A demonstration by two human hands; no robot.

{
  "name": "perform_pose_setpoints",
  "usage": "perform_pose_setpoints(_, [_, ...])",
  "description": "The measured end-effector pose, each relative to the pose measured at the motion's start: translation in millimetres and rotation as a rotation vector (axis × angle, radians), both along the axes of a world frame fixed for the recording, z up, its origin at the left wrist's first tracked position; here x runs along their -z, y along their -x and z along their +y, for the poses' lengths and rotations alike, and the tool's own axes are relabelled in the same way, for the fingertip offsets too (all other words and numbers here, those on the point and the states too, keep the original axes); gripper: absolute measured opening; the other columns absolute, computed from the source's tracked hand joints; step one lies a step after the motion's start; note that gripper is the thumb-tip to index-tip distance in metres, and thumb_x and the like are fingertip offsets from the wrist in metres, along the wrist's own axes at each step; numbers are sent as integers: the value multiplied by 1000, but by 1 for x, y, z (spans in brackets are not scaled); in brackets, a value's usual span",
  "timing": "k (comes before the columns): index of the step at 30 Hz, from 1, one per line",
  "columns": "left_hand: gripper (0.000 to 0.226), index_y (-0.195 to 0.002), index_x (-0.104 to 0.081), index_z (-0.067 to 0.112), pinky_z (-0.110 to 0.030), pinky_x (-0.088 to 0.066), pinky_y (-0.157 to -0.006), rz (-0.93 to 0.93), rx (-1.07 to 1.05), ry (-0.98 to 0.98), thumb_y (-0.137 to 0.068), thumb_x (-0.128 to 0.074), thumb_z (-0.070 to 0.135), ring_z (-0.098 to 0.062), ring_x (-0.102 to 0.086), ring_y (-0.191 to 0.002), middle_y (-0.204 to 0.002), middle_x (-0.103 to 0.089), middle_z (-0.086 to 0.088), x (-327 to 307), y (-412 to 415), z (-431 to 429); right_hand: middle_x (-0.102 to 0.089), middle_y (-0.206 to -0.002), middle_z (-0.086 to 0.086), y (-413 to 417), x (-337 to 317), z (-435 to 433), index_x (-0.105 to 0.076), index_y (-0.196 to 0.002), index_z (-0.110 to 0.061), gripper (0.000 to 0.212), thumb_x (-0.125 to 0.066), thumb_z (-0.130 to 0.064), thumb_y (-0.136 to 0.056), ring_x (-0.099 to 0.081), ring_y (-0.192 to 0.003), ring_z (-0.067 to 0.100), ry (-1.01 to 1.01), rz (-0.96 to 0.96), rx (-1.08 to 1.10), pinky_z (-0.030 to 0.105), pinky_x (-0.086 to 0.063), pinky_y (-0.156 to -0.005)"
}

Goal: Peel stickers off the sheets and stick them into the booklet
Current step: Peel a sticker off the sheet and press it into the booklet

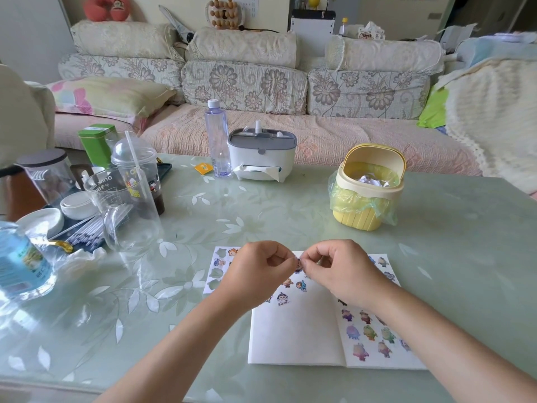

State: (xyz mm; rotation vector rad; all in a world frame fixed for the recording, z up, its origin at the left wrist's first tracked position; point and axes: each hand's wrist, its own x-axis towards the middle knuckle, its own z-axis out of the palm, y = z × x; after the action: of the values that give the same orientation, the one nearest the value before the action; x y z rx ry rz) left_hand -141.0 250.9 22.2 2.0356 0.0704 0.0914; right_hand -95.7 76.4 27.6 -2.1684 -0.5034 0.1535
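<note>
head | left hand (261, 270), right hand (345, 270) knuckles-up, fingertips meeting | both grips pinching sticker (298, 265)

We can barely make out the sticker (299, 262) — a tiny scrap pinched between the left hand (261, 273) and the right hand (347, 273), its picture too small to read. The left hand covers half the sticker sheet (215, 271). The right forearm (436, 330) crosses the booklet (296, 330), hiding part of its right page. At the left edge the blue bottle (20, 266) is cut off — label blurred.
</note>
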Motion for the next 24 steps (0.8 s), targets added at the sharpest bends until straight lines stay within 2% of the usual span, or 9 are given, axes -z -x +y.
perform_pose_setpoints(2, [13, -77, -74, 24, -26, -47, -51, -4, 10, -46, -88, -67, 21, -9, -58, -53, -69, -73, 6, 2, -1, 0, -49, -48, -12, 0, -1, -2, -75, -72, -31, 18, -70, -28, -89, -36, -49, 10, 39, -28, -1, 19, -33, -50])
perform_pose_setpoints(5, [12, -78, -74, 25, -27, -46, -50, -6, 8, -52, -88, -68, 24, -14, -57, -53, -69, -73, 7, 3, -1, 1, -50, -49, -12, 1, 0, -3, -73, -72, -31, 18, -69, -30, -89, -37, -50, 10, 55, -59, -4, 22, -35, -52])
perform_pose_setpoints(10, [12, -81, -76, 22, -20, -41, -48, -18, 6, -89, -89, -66, 22, -5, -52, -47, -69, -73, 7, 4, -2, 0, -55, -54, -21, 2, 2, -2, -71, -73, -27, 17, -67, -26, -89, -41, -50, 8, 97, -141, -19, 28, -41, -56])
perform_pose_setpoints(15, [13, -81, -75, 20, -15, -36, -46, -16, 24, -118, -90, -67, 21, 2, -51, -45, -66, -70, 8, 3, -1, -1, -57, -57, -19, 1, 2, -2, -70, -72, -32, 18, -65, -27, -88, -43, -50, 8, 141, -172, -14, 30, -43, -55])
perform_pose_setpoints(19, [13, -80, -75, 24, -32, -50, -52, -14, 17, -97, -90, -66, 21, -12, -62, -56, -72, -74, 6, 3, -3, 1, -60, -58, -13, 1, 1, -2, -72, -73, -29, 19, -64, -27, -90, -45, -52, 10, 83, -73, -7, 29, -41, -54])
perform_pose_setpoints(21, [12, -81, -74, 25, -34, -53, -55, -36, -6, -85, -90, -67, 20, -13, -65, -61, -72, -73, 10, 3, -3, 1, -63, -59, -4, 2, -3, -1, -72, -70, -24, 24, -64, -24, -92, -47, -50, 10, 3, 12, 6, 25, -41, -54])
perform_pose_setpoints(23, [6, -86, -72, 26, -26, -50, -55, -109, -60, -127, -90, -70, 21, -4, -63, -64, -73, -70, 13, 3, -1, -1, -62, -55, 0, 3, -5, -1, -73, -71, -17, 25, -65, -24, -94, -48, -48, 8, -28, 50, 32, 20, -41, -53])
perform_pose_setpoints(24, [7, -89, -69, 28, -17, -45, -52, -172, -96, -169, -89, -71, 22, 0, -60, -68, -76, -67, 14, 4, 1, -3, -60, -52, -3, 5, -7, 0, -73, -72, -16, 26, -65, -26, -95, -47, -46, 7, -33, 62, 47, 16, -39, -51])
